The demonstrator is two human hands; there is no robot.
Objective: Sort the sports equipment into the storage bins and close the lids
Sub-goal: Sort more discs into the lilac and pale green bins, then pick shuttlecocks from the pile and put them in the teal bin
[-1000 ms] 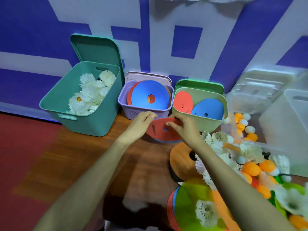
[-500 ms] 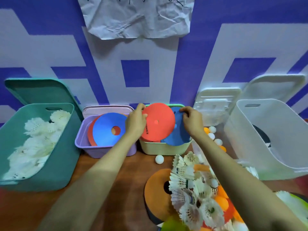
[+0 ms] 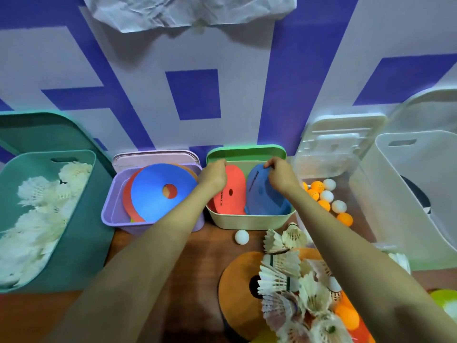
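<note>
At the centre of the frame the left hand [image 3: 214, 175] closes its grip on the upper edge of the red disc [image 3: 232, 196], which stands on edge in the pale green bin [image 3: 249, 222]. The right hand [image 3: 279, 174] pinches the top edge of the blue disc [image 3: 262, 196] just beside it in the same bin. To the left are the purple bin [image 3: 111, 211] and the teal bin [image 3: 81, 243] of shuttlecocks [image 3: 39, 194]; a white ball [image 3: 241, 236] lies on the counter [image 3: 202, 256] below the green bin.
</note>
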